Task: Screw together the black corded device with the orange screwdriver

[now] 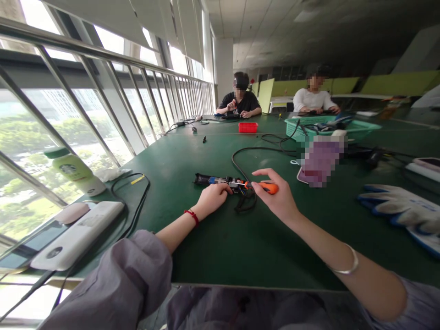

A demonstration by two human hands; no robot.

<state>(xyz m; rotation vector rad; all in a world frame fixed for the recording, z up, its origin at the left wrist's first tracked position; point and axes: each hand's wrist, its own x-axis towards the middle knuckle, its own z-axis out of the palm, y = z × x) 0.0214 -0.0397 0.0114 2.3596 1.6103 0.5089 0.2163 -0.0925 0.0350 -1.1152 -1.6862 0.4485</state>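
Note:
A long black device [209,179] with blue, white and orange parts showing lies on the green table [213,238]. My left hand [213,197] is curled over its near side, pressing it down. My right hand [275,195] grips an orange-handled screwdriver [267,187] whose tip points left into the device. A black cable [240,162] loops away from the device toward the back.
A white power bank [77,236], a green-capped bottle [74,170] and a black cable [137,201] lie at the left edge. White-and-blue gloves [402,213] rest at right. A red box [248,127] and a teal basket [330,128] stand farther back, where two people sit.

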